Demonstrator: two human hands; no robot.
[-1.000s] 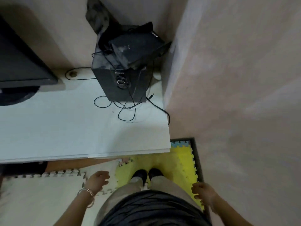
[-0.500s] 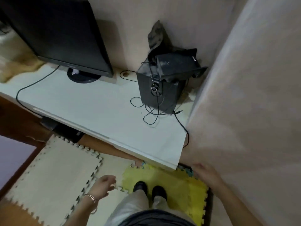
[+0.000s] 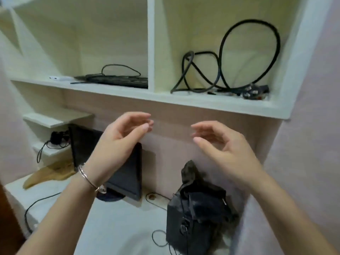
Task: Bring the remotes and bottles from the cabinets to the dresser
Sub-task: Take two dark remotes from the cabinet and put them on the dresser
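1. Left hand [image 3: 119, 142] and right hand [image 3: 224, 146] hover side by side, apart, just below the cabinet shelf [image 3: 184, 102].
2. The grip's released on both: fingers loosely curled, nothing in them (there's a bangle [image 3: 88, 179] on the left wrist).
3. In the left compartment, a small white gadget [image 3: 57, 78] lies flat near the front edge. Can't tell if it's a remote.
4. The right compartment holds a looped black cable [image 3: 248, 52].
5. On the bench [image 3: 119, 227] below: a monitor [image 3: 127, 173] and a black speaker [image 3: 193, 221].
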